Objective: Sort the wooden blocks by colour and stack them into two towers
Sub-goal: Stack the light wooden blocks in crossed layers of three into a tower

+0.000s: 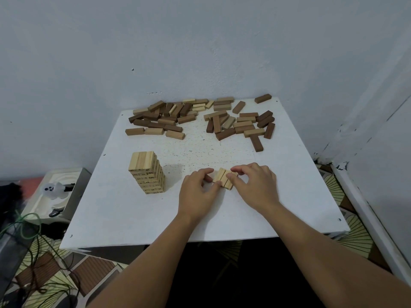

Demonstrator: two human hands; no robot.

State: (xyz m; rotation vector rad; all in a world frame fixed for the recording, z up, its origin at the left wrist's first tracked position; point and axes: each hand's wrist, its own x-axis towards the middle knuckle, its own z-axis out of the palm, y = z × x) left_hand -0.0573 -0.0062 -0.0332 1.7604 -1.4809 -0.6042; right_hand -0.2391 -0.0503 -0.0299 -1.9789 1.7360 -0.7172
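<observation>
I have both hands, left (196,187) and right (253,183), pinching a row of three pale blocks (224,180) flat on the desk (133,218) right of the pale tower (146,172), and uneven squeezing could skew them, or a careless lift could knock that tower.

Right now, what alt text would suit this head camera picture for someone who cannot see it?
Two bare hands, left hand and right hand, press together a row of pale blocks on a white table. A pale tower stands left; loose mixed blocks lie beyond.
</observation>
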